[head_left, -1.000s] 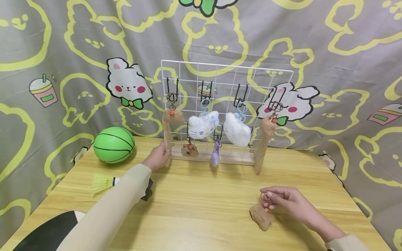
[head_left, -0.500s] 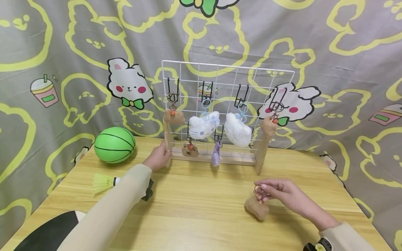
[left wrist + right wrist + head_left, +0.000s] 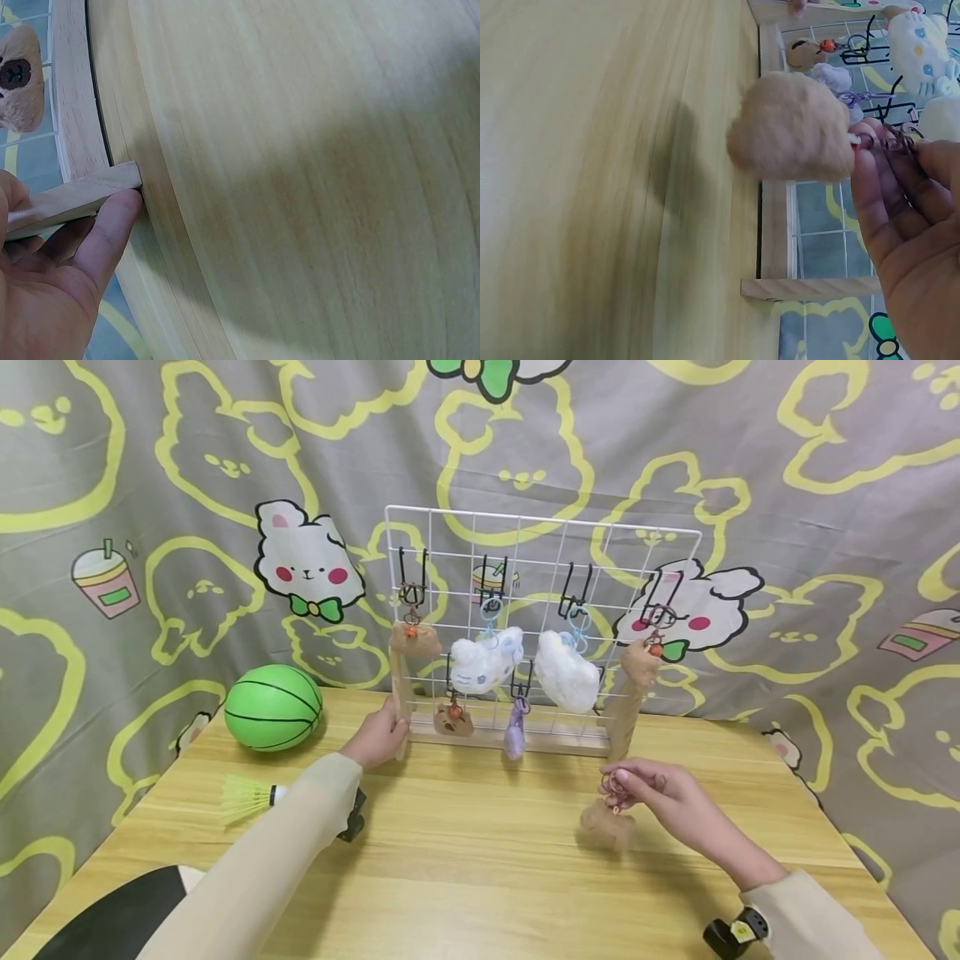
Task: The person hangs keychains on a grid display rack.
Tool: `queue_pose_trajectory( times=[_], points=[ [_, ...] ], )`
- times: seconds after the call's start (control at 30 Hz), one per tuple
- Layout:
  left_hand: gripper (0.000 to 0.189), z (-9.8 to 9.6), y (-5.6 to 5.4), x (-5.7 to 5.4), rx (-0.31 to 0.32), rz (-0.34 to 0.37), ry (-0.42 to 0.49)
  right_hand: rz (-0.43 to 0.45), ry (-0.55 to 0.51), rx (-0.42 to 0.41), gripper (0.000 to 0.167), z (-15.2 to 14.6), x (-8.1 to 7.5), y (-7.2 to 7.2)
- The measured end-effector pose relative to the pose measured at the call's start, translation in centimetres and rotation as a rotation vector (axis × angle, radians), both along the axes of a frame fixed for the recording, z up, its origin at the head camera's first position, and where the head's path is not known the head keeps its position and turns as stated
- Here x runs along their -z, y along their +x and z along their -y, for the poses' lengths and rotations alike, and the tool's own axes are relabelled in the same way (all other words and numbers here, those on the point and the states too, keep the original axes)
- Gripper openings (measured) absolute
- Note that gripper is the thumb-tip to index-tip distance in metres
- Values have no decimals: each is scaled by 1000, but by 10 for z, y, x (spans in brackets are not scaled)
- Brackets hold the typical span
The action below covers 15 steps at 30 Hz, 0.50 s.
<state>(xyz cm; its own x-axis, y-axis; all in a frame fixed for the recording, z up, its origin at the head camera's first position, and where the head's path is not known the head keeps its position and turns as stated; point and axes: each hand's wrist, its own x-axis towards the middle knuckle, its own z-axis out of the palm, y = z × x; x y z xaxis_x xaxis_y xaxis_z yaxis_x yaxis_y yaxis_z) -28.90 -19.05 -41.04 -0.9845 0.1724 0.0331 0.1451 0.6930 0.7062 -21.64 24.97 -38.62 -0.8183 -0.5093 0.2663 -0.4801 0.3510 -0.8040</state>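
My left hand (image 3: 373, 737) grips the left wooden post (image 3: 79, 196) of a white wire grid rack (image 3: 540, 517) near its foot. In the head view, my right hand (image 3: 667, 789) pinches the metal ring of a brown plush keychain (image 3: 606, 828), which dangles above the table in front of the rack's right post. The plush (image 3: 791, 127) looks fuzzy and blurred in the right wrist view. Black hooks on the grid carry a white cat plush (image 3: 483, 662), another white plush (image 3: 567, 672), a small purple plush (image 3: 515, 731) and several brown plushes, one at lower left (image 3: 453, 720).
A green ball (image 3: 273, 707) with black lines sits at the table's back left. In front of it lies a yellow shuttlecock (image 3: 247, 799), partly behind the left forearm. A black rounded object (image 3: 112, 914) is at the lower left. A patterned curtain (image 3: 300, 410) hangs behind the wooden table (image 3: 480, 877).
My right hand has moved up and slightly left towards the rack, carrying the brown plush keychain, which now hangs higher. The left hand stays on the post.
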Motion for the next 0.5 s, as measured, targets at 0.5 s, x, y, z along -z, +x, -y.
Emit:
queue_pose_trajectory(
  times=[0.5],
  points=[
    [56, 0, 0, 1, -5, 4, -6, -5, -118, 141, 27, 18, -1, -22]
  ],
)
